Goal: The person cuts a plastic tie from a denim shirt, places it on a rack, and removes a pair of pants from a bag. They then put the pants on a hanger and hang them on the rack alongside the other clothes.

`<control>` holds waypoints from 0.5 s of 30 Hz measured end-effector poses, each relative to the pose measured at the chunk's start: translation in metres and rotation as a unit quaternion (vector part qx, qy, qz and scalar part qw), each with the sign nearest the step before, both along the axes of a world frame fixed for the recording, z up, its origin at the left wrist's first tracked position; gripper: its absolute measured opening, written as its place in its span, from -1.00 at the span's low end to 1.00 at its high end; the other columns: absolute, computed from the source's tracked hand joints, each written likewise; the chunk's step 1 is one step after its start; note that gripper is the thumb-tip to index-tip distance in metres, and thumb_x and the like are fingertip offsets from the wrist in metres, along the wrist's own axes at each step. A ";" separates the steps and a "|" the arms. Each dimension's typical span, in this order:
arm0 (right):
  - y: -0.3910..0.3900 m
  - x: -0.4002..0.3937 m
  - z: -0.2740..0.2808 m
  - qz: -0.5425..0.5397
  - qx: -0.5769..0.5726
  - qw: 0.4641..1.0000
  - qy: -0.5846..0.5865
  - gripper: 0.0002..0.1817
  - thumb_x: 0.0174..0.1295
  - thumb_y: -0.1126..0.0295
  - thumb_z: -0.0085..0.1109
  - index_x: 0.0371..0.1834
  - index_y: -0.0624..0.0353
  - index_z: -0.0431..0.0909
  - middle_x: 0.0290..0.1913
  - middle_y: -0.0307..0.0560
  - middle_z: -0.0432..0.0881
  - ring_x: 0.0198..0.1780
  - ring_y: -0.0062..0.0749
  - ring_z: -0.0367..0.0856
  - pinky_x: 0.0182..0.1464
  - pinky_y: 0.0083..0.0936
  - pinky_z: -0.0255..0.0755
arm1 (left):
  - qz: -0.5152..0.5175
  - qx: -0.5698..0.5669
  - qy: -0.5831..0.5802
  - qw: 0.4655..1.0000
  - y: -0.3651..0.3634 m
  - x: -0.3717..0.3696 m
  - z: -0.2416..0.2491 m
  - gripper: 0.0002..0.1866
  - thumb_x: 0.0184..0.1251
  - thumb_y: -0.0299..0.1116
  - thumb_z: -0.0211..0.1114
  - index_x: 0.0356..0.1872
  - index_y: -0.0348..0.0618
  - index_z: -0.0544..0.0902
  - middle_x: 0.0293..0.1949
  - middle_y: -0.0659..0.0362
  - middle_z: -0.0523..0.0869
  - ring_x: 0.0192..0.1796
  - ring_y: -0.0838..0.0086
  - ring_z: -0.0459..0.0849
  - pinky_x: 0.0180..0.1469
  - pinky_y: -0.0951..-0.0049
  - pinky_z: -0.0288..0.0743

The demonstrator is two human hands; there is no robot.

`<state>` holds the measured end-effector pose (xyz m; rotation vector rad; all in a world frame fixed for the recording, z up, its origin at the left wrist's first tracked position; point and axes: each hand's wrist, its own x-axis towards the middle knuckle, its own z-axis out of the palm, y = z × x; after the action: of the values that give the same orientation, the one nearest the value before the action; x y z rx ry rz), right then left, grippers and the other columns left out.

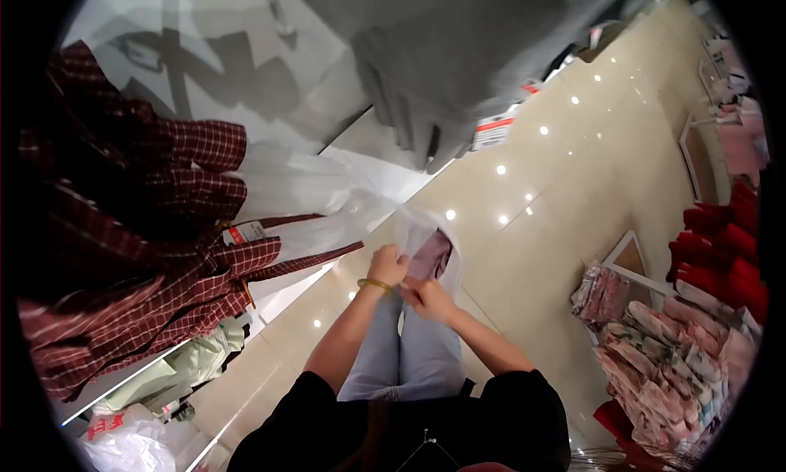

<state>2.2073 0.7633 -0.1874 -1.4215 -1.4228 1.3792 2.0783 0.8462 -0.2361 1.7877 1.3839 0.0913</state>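
Note:
Close together in front of my body are my two hands. My left hand (388, 267), with a yellowish bangle at its wrist, is closed on the near left edge of a clear plastic bag (455, 230). My right hand (429, 298) pinches the bag's near edge beside it. A folded mauve garment (429, 256) shows inside the bag. Dark red checked clothes (205, 267) hang at the left, their straps and sleeves reaching toward my left hand. Sheer plastic (303, 185) lies between those clothes and the bag.
Grey clothing (467, 54) with tags hangs at the top. At the lower left is a white plastic bag (135, 439) near pale green items (184, 370). Pink patterned clothes (655, 365), red clothes (716, 243) and a white-framed stand (626, 263) are on the right.

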 end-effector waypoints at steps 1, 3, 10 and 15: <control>-0.016 0.008 0.010 0.001 -0.042 0.999 0.020 -0.89 0.15 0.49 0.08 -0.41 0.33 0.53 -0.63 0.13 0.49 -0.62 -0.15 0.48 -0.52 -0.33 0.32 | -0.015 0.031 -0.051 0.998 -0.016 0.005 0.000 -0.80 0.07 -0.36 0.27 -0.47 -0.30 0.50 -0.57 -0.08 0.56 -0.44 0.02 0.60 -0.37 0.21 0.44; -0.041 0.028 0.007 -0.009 -0.110 0.990 0.093 -0.88 0.19 0.47 0.05 -0.39 0.31 0.53 -0.63 0.08 0.51 -0.62 -0.21 0.48 -0.50 -0.40 0.34 | 0.021 0.059 -0.119 0.991 -0.039 0.022 0.022 -0.89 0.08 -0.44 0.22 -0.43 -0.26 0.50 -0.56 -0.09 0.56 -0.45 -0.02 0.59 -0.40 0.19 0.43; -0.108 0.094 -0.007 0.075 0.095 0.939 -0.322 -0.64 0.07 0.36 0.09 -0.13 0.41 0.45 -0.19 0.26 0.56 -0.17 -0.03 0.56 -0.06 -0.26 0.41 | -0.181 -0.050 -0.141 0.972 -0.141 0.072 0.145 -0.77 0.15 -0.55 0.02 -0.15 -0.19 0.48 -0.50 -0.17 0.59 -0.40 -0.11 0.59 -0.41 -0.01 0.42; -0.088 0.075 0.001 -0.155 0.037 0.809 -0.567 -0.63 0.15 0.38 -0.07 0.05 0.18 0.39 0.09 0.17 0.41 0.15 0.01 0.37 0.10 -0.17 0.33 | -0.215 0.023 -0.244 0.945 -0.169 0.097 0.216 -0.93 0.22 -0.53 0.05 -0.29 -0.23 0.47 -0.55 -0.18 0.55 -0.47 -0.12 0.56 -0.48 0.04 0.38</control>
<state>2.2827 0.6751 -0.1863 -2.4523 -1.7237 0.1377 2.1750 0.6777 -0.0200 1.9021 0.6329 0.3105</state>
